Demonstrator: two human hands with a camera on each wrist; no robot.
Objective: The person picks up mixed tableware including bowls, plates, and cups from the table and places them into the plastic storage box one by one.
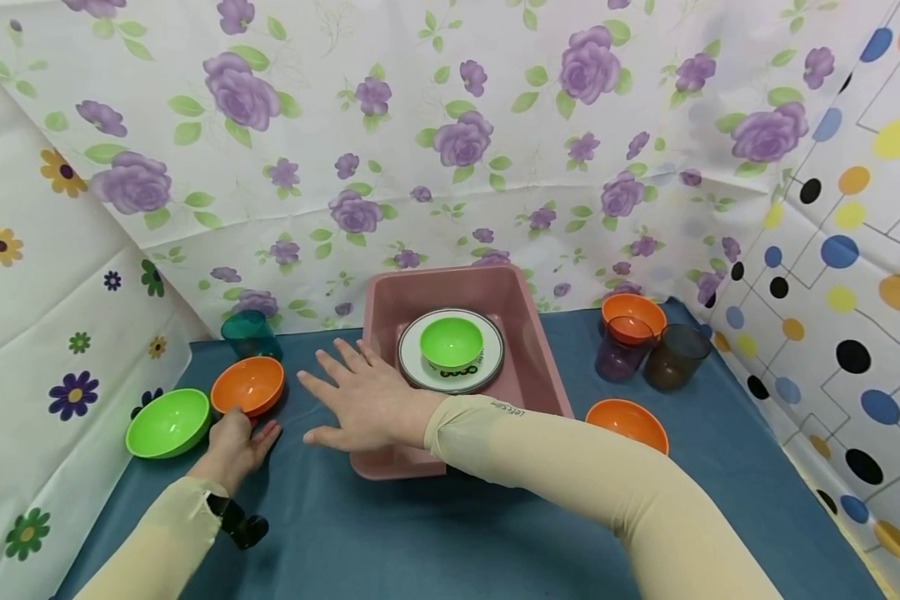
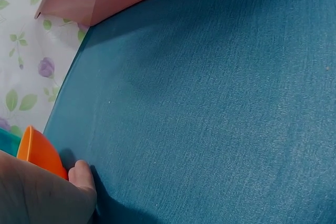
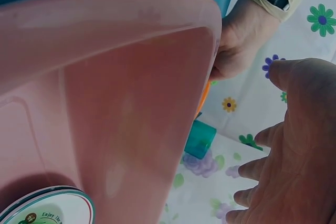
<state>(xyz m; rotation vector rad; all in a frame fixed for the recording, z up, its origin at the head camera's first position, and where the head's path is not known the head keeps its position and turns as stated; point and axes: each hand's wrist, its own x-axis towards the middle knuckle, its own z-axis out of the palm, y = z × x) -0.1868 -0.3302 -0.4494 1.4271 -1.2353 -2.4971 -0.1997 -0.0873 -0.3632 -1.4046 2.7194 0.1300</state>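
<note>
My left hand point(image 1: 236, 450) is at the near side of an orange bowl point(image 1: 247, 385), fingers right by its wall and partly hidden. Its visible digits reach out to the right, apart from the rim. A green bowl point(image 1: 168, 423) stands just left of it, and a teal cup point(image 1: 252, 335) behind. My right hand point(image 1: 371, 396) spreads its fingers, palm down, over the left edge of a pink basin point(image 1: 543, 358), holding nothing. Inside the basin a small green bowl point(image 1: 452, 343) sits on a white dark-rimmed plate point(image 1: 412, 354).
Right of the basin, an orange bowl point(image 1: 633, 312) stands behind a purple cup point(image 1: 621, 358) and a dark brown cup point(image 1: 675, 357). Another orange bowl point(image 1: 630, 421) is nearer, partly behind my right sleeve point(image 1: 570, 467). Patterned sheets point(image 1: 420, 108) wall in the blue table point(image 1: 390, 542).
</note>
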